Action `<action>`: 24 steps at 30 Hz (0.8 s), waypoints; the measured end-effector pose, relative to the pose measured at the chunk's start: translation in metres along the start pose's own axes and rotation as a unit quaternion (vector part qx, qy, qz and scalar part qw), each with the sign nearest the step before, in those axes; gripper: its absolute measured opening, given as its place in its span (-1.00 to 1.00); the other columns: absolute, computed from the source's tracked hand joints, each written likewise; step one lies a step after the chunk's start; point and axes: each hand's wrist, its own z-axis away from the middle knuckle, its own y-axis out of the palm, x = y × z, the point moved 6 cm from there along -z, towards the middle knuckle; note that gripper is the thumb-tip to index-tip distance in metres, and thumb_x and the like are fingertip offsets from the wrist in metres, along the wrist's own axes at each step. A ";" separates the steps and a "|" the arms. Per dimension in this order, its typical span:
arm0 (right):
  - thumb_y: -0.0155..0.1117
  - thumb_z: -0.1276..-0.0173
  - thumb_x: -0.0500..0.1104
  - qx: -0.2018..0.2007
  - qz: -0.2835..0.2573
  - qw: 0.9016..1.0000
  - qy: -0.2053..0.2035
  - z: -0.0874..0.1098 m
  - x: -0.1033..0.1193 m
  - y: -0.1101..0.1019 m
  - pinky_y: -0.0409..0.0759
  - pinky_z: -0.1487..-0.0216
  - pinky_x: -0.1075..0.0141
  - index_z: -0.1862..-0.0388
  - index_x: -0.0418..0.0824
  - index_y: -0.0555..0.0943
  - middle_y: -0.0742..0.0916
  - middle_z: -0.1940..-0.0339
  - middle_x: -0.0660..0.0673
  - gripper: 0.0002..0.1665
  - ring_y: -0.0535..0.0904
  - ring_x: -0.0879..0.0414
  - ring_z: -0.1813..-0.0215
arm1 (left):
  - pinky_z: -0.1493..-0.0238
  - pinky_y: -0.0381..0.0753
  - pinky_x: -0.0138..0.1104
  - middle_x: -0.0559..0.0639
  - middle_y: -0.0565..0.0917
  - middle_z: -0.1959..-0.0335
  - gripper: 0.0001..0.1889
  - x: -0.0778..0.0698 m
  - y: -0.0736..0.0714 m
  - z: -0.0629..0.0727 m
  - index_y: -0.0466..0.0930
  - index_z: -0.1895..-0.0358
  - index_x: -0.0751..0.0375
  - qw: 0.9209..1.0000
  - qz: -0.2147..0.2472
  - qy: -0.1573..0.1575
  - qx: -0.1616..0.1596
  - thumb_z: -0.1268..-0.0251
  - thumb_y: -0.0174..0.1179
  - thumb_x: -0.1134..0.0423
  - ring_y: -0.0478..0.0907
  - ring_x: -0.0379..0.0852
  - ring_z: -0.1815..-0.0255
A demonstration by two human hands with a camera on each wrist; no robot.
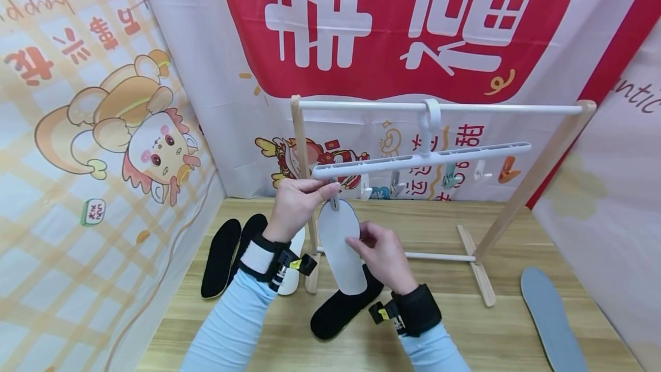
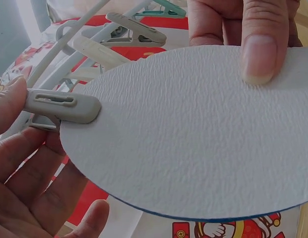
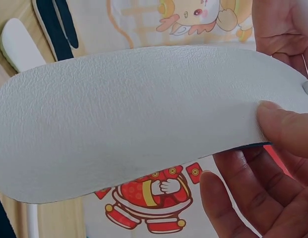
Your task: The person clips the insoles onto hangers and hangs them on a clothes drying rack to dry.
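A white textured insole (image 1: 341, 257) hangs upright under the left end of a pale clip hanger (image 1: 382, 164). My left hand (image 1: 294, 204) pinches a grey clip (image 2: 64, 105), thumb on top and fingers beneath, and the clip's tip overlaps the insole's upper end. On the insole's right edge, my right hand (image 1: 384, 254) grips it with the thumb (image 3: 282, 126) on the white face and fingers behind. A dark blue edge of the insole shows in the left wrist view. Along the hanger to the right are more clips, including a green one (image 1: 450, 177) and an orange one (image 1: 508, 170).
The hanger hooks over the top bar (image 1: 361, 106) of a wood-and-white rack. A black insole (image 1: 335, 314) lies beneath my hands, two black insoles (image 1: 219, 260) at left, a white insole (image 1: 290, 285) behind my left wrist. A grey insole (image 1: 549, 314) lies at right on the wooden table (image 1: 428, 343).
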 end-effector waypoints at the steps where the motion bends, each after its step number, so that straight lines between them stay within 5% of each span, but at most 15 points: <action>1: 0.41 -0.32 -0.20 0.001 0.000 1.000 0.000 -0.001 -0.001 0.000 0.63 0.33 0.27 0.18 -0.17 0.69 0.70 0.37 0.00 -0.88 0.57 0.13 0.39 | -0.02 0.65 -0.17 -0.01 0.77 0.14 -0.67 0.000 0.000 0.000 0.77 0.09 0.24 1.000 0.004 -0.001 0.001 -0.19 0.43 0.08 0.68 -0.11 0.00; 16: 0.36 -0.37 -0.22 0.035 -0.024 0.999 -0.017 -0.023 -0.014 0.003 0.67 0.17 0.19 0.09 -0.23 0.67 0.71 0.28 -0.05 -0.82 0.62 0.13 0.28 | 0.08 0.67 -0.14 0.01 0.76 0.14 -0.59 0.019 0.002 -0.002 0.74 -0.01 0.17 0.999 0.006 -0.046 -0.002 -0.19 0.41 -0.02 0.68 -0.06 0.12; 24: 0.36 -0.38 -0.19 0.054 -0.015 0.998 0.010 -0.036 -0.027 0.007 0.67 0.08 0.14 0.08 -0.21 0.66 0.72 0.23 -0.07 -0.81 0.65 0.10 0.22 | -0.04 0.62 -0.12 0.07 0.75 0.10 -0.62 0.024 0.004 -0.002 0.72 -0.05 0.17 0.998 0.007 -0.061 -0.005 -0.23 0.40 0.06 0.67 -0.05 0.07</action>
